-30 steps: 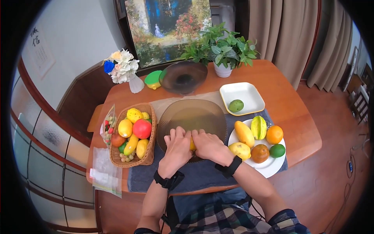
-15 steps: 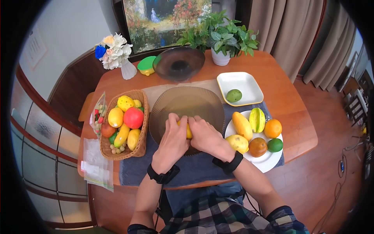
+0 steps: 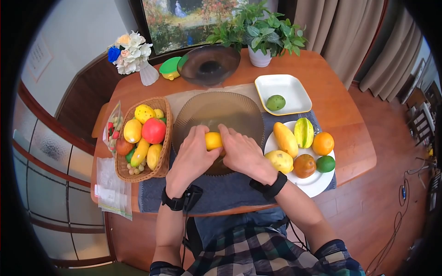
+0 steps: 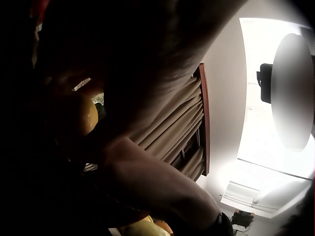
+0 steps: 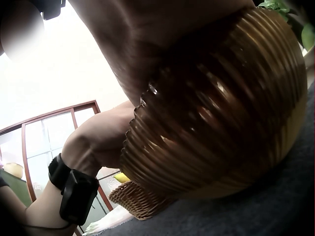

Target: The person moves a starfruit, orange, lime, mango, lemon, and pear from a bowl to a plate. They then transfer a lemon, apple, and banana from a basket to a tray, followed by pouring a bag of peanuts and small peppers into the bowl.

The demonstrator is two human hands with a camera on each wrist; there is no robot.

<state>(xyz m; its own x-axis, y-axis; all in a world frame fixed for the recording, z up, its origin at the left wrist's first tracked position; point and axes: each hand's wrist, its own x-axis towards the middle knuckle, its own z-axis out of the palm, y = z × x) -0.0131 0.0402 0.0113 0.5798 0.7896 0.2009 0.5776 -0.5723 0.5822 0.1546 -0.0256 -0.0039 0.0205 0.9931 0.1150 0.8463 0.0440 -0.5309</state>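
A smooth yellow fruit (image 3: 213,140) is held between both hands over the near part of a brown ribbed glass bowl (image 3: 219,102). My left hand (image 3: 194,149) grips its left side, and my right hand (image 3: 235,149) has its fingers round the right side. Part of the fruit's underside is hidden by the hands. The left wrist view is dark, with a yellow curve of the fruit (image 4: 91,115) showing beside the palm. In the right wrist view the ribbed bowl wall (image 5: 221,113) covers most of the fingers.
Left of the bowl stands a wicker basket (image 3: 166,133) full of fruit, beside a clear plastic bag (image 3: 113,186). To the right lie a white plate (image 3: 317,185) with several fruits and a white tray (image 3: 294,89) holding one green fruit. Behind are a dark glass lid (image 3: 193,60) and a potted plant (image 3: 260,58).
The hands have shifted slightly around the yellow fruit, and more of it now shows between them. The whole scene sits higher in the head view as the camera tilts down.
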